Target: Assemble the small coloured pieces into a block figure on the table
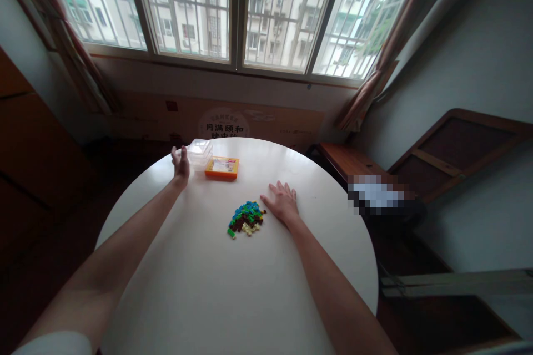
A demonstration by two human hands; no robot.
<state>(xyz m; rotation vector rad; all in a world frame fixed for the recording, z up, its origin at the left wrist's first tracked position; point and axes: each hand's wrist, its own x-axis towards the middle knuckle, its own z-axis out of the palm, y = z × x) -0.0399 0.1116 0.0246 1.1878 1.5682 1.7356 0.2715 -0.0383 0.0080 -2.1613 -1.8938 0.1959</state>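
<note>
On the white round table [200, 277] lies a pile of small toy building bricks [247, 217] in blue, green, dark brown and cream, with some yellow. My right hand [283, 201] rests just right of the pile, fingers spread and palm down, holding nothing that shows. Farther off, my left hand [181, 165] is beside a clear plastic box [200, 154], its fingers apart and partly curled. Whether it touches the box I cannot tell. An orange flat box [222, 168] with a pale printed top lies directly right of the clear one.
A barred window [237, 11] with curtains is beyond the table. Against the wall behind the table's far edge stands a printed cardboard panel [291, 122]. At the right are a wooden bench [353, 158] and a leaning brown framed panel [453, 144].
</note>
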